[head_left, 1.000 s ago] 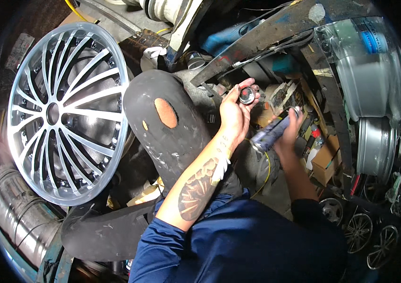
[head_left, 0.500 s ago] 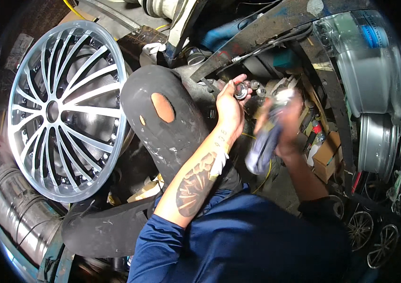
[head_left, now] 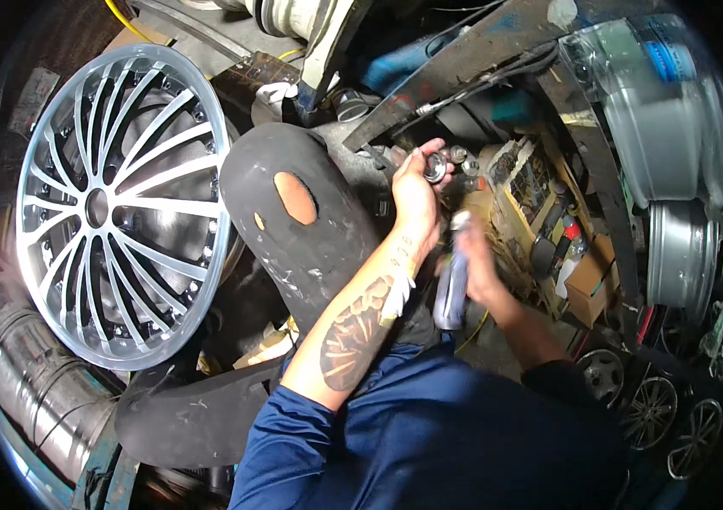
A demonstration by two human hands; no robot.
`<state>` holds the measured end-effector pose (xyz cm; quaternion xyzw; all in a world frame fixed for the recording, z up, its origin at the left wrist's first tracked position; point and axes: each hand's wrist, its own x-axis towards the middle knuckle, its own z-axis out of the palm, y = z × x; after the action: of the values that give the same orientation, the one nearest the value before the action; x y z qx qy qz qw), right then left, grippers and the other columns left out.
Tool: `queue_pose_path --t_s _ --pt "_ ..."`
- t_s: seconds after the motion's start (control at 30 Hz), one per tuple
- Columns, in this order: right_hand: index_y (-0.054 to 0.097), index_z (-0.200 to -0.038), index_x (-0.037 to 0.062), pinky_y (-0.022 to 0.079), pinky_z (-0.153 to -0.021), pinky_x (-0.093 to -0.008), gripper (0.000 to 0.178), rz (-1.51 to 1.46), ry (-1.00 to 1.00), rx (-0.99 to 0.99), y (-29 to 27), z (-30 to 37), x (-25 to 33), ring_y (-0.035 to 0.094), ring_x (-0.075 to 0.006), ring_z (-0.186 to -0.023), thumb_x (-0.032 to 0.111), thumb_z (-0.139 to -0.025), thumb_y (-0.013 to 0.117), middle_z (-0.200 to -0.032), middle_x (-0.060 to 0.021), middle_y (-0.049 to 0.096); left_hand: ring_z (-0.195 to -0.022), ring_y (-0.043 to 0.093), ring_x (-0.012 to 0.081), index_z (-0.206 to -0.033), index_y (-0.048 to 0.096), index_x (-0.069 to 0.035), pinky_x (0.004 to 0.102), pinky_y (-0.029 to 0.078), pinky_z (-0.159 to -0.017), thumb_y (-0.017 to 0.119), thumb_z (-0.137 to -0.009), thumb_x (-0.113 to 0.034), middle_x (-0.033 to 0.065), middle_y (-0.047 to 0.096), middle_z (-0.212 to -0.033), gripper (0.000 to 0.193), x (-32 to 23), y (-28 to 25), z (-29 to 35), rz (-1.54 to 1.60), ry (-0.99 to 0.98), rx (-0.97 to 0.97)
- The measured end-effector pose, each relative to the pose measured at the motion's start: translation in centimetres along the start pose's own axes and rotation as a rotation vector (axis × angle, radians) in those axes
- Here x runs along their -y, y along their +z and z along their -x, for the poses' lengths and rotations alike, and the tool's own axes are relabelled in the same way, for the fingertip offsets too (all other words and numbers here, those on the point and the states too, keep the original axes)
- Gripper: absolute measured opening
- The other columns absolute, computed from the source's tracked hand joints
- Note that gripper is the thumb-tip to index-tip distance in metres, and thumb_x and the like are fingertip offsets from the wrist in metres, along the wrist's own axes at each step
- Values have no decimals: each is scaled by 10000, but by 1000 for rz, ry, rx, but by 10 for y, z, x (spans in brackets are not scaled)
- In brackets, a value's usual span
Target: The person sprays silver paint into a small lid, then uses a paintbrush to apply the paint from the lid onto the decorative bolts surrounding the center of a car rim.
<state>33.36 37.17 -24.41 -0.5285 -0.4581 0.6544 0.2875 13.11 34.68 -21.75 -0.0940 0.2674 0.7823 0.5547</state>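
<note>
My left hand [head_left: 415,191] is curled round a small round glossy cap [head_left: 435,167], its fingers bent upward beside my knee. My right hand [head_left: 482,263] grips a slim spray can [head_left: 451,293] with a white top and a bluish-grey body, slightly smeared by motion. The can is held upright-looking in the picture, its white top toward the far side, apart from the left hand. A big multi-spoke wheel rim [head_left: 166,197], silver with dark gaps, stands to the left of my knee, touched by neither hand.
Several small bottles [head_left: 470,167] stand just beyond my left hand. At right are a cardboard box [head_left: 591,280], a red-capped bottle [head_left: 571,229] and a metal frame holding a silver rim [head_left: 680,255]. A dark beam [head_left: 455,72] crosses ahead. Shiny ducting [head_left: 25,365] lies at left.
My right hand has brought the spray can down and to the left, closer to my body. My left hand keeps the cap in nearly the same place.
</note>
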Motion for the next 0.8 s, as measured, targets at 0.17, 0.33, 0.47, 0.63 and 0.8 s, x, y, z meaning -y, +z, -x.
queue_pose_path --t_s 0.17,0.33,0.47,0.63,0.8 --pt "507 -886 82 533 -639 -393 497 -159 -323 -251 34 0 47 635 -255 -686 564 -938 396 -788 -94 602 -856 605 178 -1172 599 -5 303 480 -809 326 -1054 -282 98 640 -1006 407 0 -2 1 36 -9 11" --pt "268 -1465 148 534 -572 -288 600 183 85 514 47 33 98 628 -174 -673 191 -940 553 -1054 -122 579 -867 599 183 -1183 588 0 311 479 -810 313 -1054 -282 103 636 -1031 414 -1 -2 1 12 -26 -41" --pt "371 -1429 127 530 -632 -261 553 412 -254 319 60 10 132 603 -131 -772 201 -930 597 -1074 -77 560 -897 592 192 -1180 571 23 324 484 -831 296 -1054 -265 109 628 -1045 418 2 0 -1 62 -63 94" --pt "465 -1325 68 474 -918 -357 434 785 -421 464 84 -5 125 590 -196 -1114 166 -931 617 -1175 -139 616 -959 616 191 -1132 600 23 340 505 -833 316 -1047 -218 114 643 -1062 382 -4 4 4 159 -139 22" --pt "468 -1310 66 478 -902 -380 450 918 -410 419 89 -1 125 644 -286 -1074 222 -921 631 -1122 -188 651 -962 621 217 -1109 589 43 353 502 -883 306 -1043 -179 147 637 -1056 366 -4 6 4 169 -141 3"
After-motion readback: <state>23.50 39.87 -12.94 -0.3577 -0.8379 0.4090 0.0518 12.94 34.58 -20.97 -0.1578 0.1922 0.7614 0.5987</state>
